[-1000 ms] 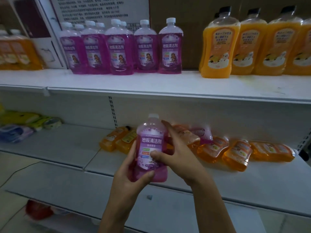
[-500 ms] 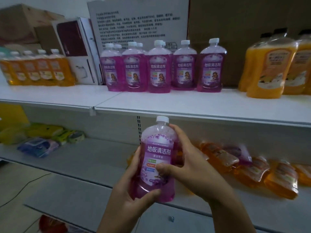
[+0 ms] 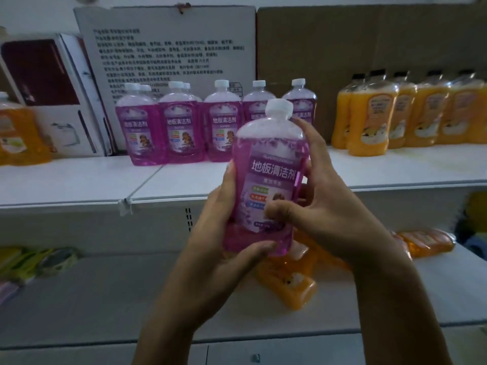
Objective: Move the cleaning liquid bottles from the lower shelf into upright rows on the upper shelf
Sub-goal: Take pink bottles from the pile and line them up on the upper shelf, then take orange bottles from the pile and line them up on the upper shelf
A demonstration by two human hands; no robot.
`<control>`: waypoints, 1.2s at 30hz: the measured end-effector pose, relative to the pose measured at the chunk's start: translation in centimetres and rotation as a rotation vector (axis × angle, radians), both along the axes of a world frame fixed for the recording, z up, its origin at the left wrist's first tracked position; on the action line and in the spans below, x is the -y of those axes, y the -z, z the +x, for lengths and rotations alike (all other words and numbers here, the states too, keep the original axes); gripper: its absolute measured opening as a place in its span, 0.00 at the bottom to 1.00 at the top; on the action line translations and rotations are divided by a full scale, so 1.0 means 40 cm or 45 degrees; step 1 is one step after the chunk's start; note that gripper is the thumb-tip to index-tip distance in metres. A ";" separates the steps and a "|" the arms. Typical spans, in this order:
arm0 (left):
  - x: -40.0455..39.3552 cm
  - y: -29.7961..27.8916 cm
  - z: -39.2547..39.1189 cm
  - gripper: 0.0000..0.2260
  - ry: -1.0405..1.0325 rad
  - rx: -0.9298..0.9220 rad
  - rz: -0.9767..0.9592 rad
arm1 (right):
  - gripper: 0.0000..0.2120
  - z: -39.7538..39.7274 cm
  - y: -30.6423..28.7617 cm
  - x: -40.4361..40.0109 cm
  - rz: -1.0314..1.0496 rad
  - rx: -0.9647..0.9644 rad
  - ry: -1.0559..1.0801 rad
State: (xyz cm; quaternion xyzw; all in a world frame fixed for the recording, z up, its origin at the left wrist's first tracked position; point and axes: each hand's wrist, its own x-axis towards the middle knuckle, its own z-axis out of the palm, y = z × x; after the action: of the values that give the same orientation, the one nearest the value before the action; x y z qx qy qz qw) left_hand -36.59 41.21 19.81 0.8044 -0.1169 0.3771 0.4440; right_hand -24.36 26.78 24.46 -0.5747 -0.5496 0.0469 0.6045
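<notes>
Since half a second ago the purple bottle has come up from in front of the lower shelf to the level of the upper shelf, and it now covers part of the row of purple bottles standing there. Both hands keep the same hold. The left hand cups the bottle's lower left side, its thumb curled across the base and a fingertip showing along the left edge. The right hand wraps the right side, its thumb pressed on the lower label and its fingers reaching behind toward the shoulder. The bottle stands upright between the hands, clear-walled, filled with pink-purple liquid to the shoulder, with a white screw cap and a lilac label printed with white characters and small coloured tabs. Beyond the hands the row stands upright, labels forward; to the right of the right hand stand orange bottles with dark caps. Below and behind the right wrist, more orange bottles lying flat rest on the lower shelf.
</notes>
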 end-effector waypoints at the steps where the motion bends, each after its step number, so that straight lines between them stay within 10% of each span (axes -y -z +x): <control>1: -0.006 -0.026 0.016 0.43 0.001 -0.005 0.088 | 0.49 0.007 -0.022 0.001 0.016 0.048 0.057; 10: -0.084 -0.163 0.171 0.46 -0.093 -0.234 0.415 | 0.48 0.099 -0.099 -0.061 0.043 0.248 0.485; 17: -0.146 -0.165 0.232 0.30 -0.444 -0.809 0.781 | 0.49 0.202 -0.111 -0.120 -0.184 0.312 0.627; 36: -0.151 -0.153 0.235 0.22 -0.495 -0.705 0.772 | 0.53 0.352 -0.146 -0.263 -0.522 0.282 0.832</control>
State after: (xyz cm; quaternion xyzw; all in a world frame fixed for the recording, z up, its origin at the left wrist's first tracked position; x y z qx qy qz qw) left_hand -27.19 47.26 25.93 0.9756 0.0543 0.1728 0.1238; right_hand -10.30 37.30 30.28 -0.8296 -0.3790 -0.1013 0.3974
